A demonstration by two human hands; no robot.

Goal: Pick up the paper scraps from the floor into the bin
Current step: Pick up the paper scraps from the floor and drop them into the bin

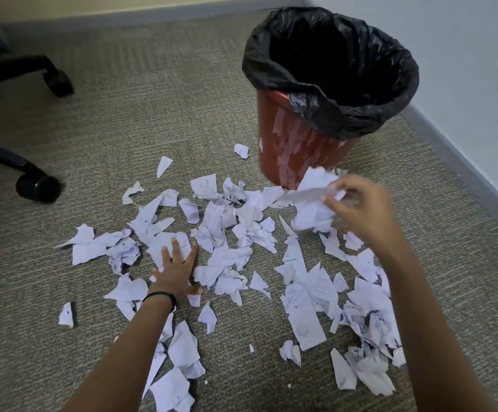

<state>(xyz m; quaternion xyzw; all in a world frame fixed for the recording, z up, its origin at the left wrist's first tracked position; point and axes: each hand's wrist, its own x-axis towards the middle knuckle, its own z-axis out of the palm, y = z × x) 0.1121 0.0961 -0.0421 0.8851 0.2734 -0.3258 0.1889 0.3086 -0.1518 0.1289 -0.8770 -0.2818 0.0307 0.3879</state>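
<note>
Our forearms enter from the lower edge, the left forearm [117, 361] beside the right forearm [429, 322]. At the end of the first, our left hand [176, 270] lies palm down with fingers straight and spread, pressing on the paper scraps [212, 230] that litter the floor [123, 129]; a black band [160, 297] circles its wrist. Our right hand [357, 209] is raised above the carpet, its fingers curled and pinching a crumpled bundle of scraps [313, 200], which hangs in front of the foot of the bin [289, 144]. We note that the bin stands upright near the corner, red-walled, with a black liner [360, 114] folded over its rim; its inside is too dark for us to tell what it holds. White torn and crumpled pieces spread from the bin's base toward us, thickest between and around both hands. Two chair casters [38, 188] stand at the left, apart from the litter. A grey baseboard [464, 162] runs along the wall at right.
</note>
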